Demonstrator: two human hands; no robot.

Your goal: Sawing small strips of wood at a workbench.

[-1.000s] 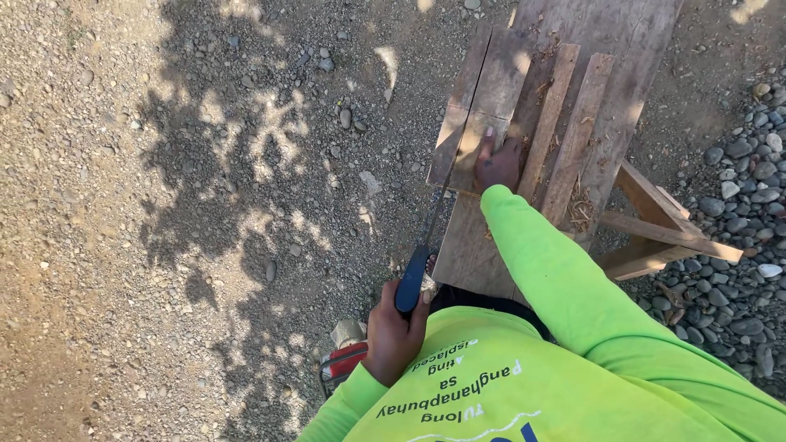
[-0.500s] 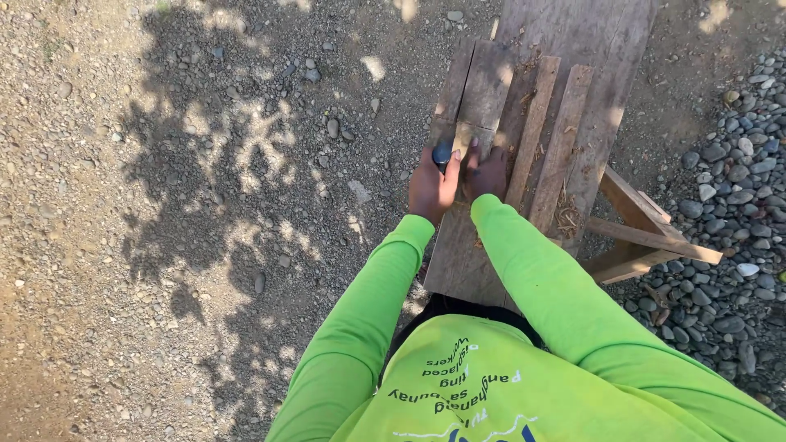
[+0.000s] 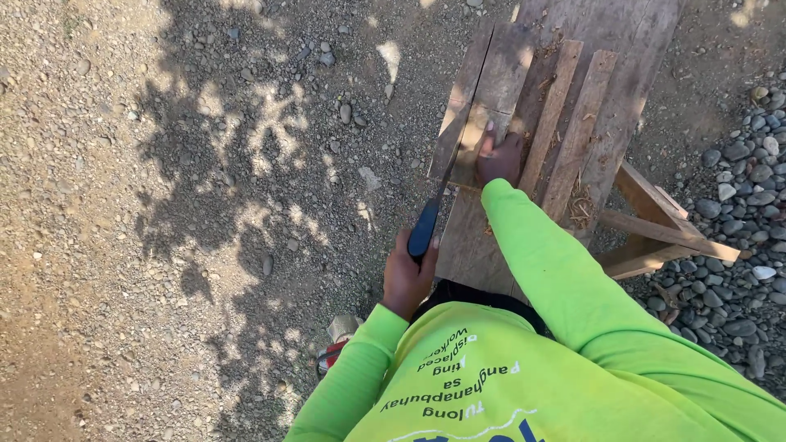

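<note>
The saw handle is gripped by the left hand, its fingers wrapped tightly round it. The saw blade runs forward from those fingers into the wooden board. The right hand is pressed flat on that board, fingers together, just beside the blade, on the wooden desk.

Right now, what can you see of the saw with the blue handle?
The saw has a dark blue handle and a thin grey blade. The left hand grips the handle; the blade slants up along the left edge of the worn board the right hand presses. Its teeth cannot be made out.
</note>
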